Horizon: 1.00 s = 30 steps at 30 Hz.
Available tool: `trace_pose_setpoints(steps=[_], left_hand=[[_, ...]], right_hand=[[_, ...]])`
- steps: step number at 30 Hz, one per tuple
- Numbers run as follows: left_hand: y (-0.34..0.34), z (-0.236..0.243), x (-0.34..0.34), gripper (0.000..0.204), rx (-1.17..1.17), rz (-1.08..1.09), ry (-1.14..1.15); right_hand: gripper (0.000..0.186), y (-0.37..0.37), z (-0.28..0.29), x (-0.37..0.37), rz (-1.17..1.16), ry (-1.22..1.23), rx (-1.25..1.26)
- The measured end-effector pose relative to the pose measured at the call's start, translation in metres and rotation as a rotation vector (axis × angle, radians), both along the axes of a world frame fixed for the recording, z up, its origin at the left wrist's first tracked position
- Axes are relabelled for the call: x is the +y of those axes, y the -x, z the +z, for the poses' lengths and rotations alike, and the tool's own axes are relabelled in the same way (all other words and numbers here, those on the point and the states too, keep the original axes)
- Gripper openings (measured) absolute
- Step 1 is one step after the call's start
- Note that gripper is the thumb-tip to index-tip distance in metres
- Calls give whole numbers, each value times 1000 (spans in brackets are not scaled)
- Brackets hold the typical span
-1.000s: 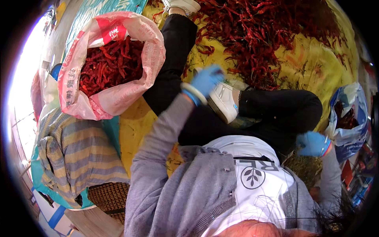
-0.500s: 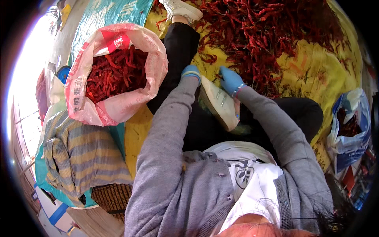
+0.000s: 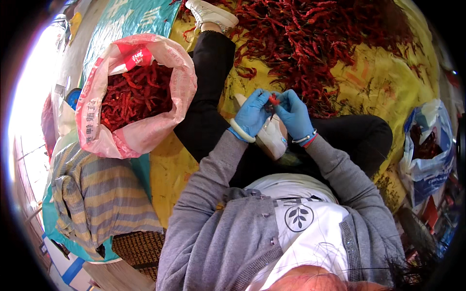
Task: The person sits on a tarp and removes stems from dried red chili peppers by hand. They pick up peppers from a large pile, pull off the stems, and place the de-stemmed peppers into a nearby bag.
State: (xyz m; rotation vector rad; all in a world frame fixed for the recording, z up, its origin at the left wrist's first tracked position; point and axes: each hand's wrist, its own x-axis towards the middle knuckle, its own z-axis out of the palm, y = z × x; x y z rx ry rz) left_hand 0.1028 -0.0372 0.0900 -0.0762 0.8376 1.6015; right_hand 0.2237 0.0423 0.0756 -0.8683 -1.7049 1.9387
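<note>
Blue-gloved left hand [image 3: 251, 115] and right hand [image 3: 296, 119] fingers pinch a pepper [image 3: 274, 100]. The bag [image 3: 181, 92] holds many; a heap [image 3: 315, 41] (so big!) seems left toward the far edge of the sheet [image 3: 376, 89].

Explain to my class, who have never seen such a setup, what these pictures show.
There is no machine here: a person works with their own left hand and right hand, both in blue gloves. A fisheye camera worn on the head looks down, bending straight edges near the rim. Red chillies lie heaped on a yellow sheet; an open pink-and-white bag holds more. A small red piece, apparently chilli, sits between the fingertips; whose grip holds it is unclear.
</note>
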Motion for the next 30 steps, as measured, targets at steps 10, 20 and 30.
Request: trace_pose_setpoints(steps=[10, 20, 30], left_hand=[[-40, -14, -17, 8, 159, -76, 125], [-44, -13, -23, 8, 781, -139, 121], [24, -24, -16, 6, -80, 255, 158]], right_hand=[[9, -29, 23, 12, -1, -111, -109], [9, -10, 12, 11, 25, 180, -94], [20, 75, -10, 73, 621, -609, -538]])
